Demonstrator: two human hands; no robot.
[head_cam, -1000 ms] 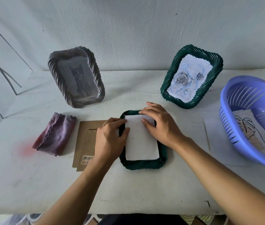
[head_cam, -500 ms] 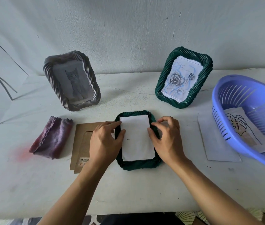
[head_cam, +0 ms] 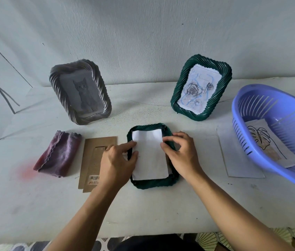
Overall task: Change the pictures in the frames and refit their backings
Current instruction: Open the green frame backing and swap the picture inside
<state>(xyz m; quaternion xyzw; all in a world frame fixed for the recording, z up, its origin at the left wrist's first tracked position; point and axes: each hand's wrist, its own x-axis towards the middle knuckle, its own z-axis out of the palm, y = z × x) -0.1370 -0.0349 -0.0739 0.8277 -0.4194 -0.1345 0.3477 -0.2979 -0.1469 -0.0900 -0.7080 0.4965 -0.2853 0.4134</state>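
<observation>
A dark green woven frame (head_cam: 152,184) lies face down at the table's middle. A white paper picture (head_cam: 149,154), blank side up, lies in its opening. My left hand (head_cam: 116,163) rests at the frame's left rim, thumb and forefinger pinching the paper's left edge. My right hand (head_cam: 180,155) sits on the right rim, fingertips pinching the paper's right edge. A brown cardboard backing (head_cam: 93,156) lies flat to the left, partly under my left hand.
A grey frame with a cat picture (head_cam: 80,92) and a green frame with a rose picture (head_cam: 201,87) stand at the back. A purple cloth (head_cam: 58,153) lies at left. A blue basket (head_cam: 277,131) holding a leaf drawing (head_cam: 266,144) sits at right, a white sheet (head_cam: 240,160) beside it.
My right hand slid from on top of the paper to its right edge and the frame's right rim. My left hand stayed at the left edge. The view tilted slightly.
</observation>
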